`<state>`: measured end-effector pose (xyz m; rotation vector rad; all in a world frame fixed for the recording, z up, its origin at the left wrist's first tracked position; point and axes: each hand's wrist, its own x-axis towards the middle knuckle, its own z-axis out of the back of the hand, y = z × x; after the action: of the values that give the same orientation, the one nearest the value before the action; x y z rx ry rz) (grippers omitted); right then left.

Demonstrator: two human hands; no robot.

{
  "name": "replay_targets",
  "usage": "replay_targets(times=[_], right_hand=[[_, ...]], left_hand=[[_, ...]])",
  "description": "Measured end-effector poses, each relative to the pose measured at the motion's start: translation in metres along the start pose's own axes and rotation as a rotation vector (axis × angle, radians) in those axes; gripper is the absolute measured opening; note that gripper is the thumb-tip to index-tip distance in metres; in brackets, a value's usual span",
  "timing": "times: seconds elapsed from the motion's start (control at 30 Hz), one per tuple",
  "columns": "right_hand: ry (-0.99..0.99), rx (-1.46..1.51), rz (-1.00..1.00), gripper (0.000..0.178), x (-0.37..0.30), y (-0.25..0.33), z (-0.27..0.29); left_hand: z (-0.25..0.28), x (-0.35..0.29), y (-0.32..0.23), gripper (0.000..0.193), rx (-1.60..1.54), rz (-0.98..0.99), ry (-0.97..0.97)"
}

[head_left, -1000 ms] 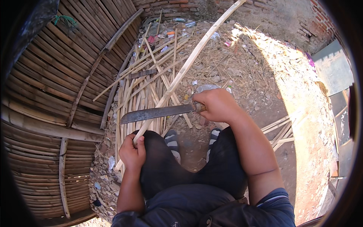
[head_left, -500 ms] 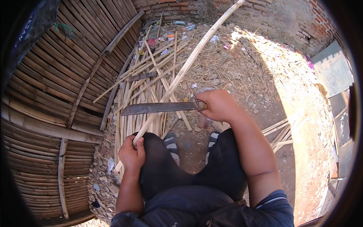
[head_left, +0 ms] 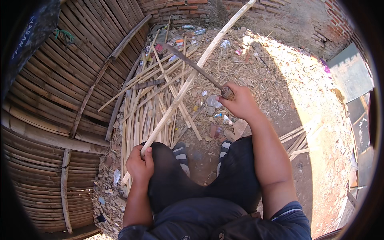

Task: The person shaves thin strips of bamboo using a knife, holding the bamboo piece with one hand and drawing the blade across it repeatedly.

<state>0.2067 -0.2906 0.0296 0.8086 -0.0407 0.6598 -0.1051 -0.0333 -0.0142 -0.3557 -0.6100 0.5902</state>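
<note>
My left hand (head_left: 140, 165) is closed round the lower part of a long, pale wooden strip (head_left: 175, 105), beside my left knee. The strip slants up and away to the right, its far end near the brick wall. In my closed right hand (head_left: 241, 102) is the handle of a machete (head_left: 200, 71). Its long dark blade points away to the left and crosses the strip well above my left hand. Whether the blade touches the strip I cannot tell.
Many pale strips (head_left: 140, 120) lie heaped on the ground ahead and left, by a bamboo slat wall (head_left: 44, 92). A smaller strip bundle (head_left: 296, 142) lies to the right. Litter and straw cover the ground before a brick wall (head_left: 272, 16). A grey panel (head_left: 352, 74) leans at right.
My right hand has moved away from me and a little right. The machete has swung from nearly level to a slant, its tip now farther up the strip. My left hand keeps its place.
</note>
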Motion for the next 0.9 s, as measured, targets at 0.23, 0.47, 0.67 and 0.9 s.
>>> replay_targets(times=[0.23, 0.47, 0.67, 0.9], right_hand=[[0.287, -0.176, 0.322, 0.030, -0.011, 0.021, -0.013], [-0.077, -0.026, -0.083, 0.036, 0.005, -0.016, 0.008], [0.204, -0.081, 0.069, 0.030, -0.006, 0.022, 0.005], [0.289, -0.163, 0.291, 0.027, -0.012, 0.031, -0.010]], left_hand=[[0.002, -0.001, 0.001, 0.035, 0.026, -0.092, -0.008], [0.000, 0.002, -0.001, 0.035, -0.013, -0.016, -0.003], [0.000, 0.001, -0.002, 0.035, 0.001, -0.019, -0.004], [0.003, 0.000, -0.001, 0.034, 0.027, -0.059, -0.019]])
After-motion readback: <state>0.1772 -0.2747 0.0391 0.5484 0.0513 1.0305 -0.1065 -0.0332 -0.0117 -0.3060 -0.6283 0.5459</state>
